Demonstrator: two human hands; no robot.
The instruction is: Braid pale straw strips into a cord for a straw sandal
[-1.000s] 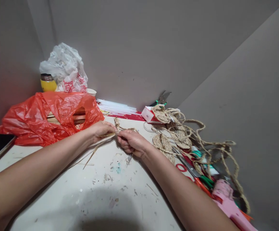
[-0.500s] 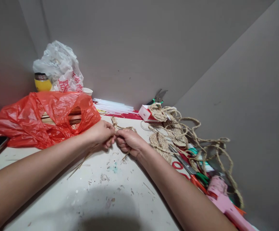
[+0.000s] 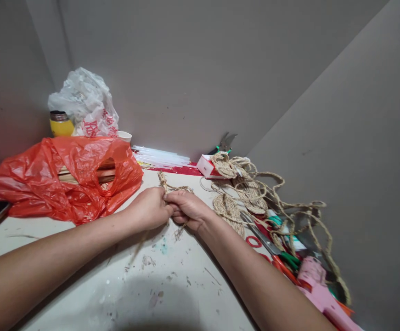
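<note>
My left hand (image 3: 152,208) and my right hand (image 3: 186,209) meet over the middle of the table, fingers pinched together and touching. Both are closed on a braided straw cord (image 3: 175,187), whose plaited part sticks out beyond the fingertips. Loose straw strands trail below the left hand, smeared by motion. Frayed strand ends (image 3: 179,233) hang beneath the right hand. The exact spot where the fingers grip the strands is hidden.
A red plastic bag (image 3: 72,193) of sticks lies left, before a yellow jar (image 3: 61,125) and a white bag (image 3: 86,99). Glue sticks (image 3: 161,157) lie behind. Right are coiled straw ropes (image 3: 228,211), pruning shears (image 3: 226,142), scissors (image 3: 263,239) and a pink glue gun (image 3: 318,289).
My left hand has turned over and come in against the right hand, its knuckles now facing up. The trailing strands have swung nearer the middle. The view has tilted slightly.
</note>
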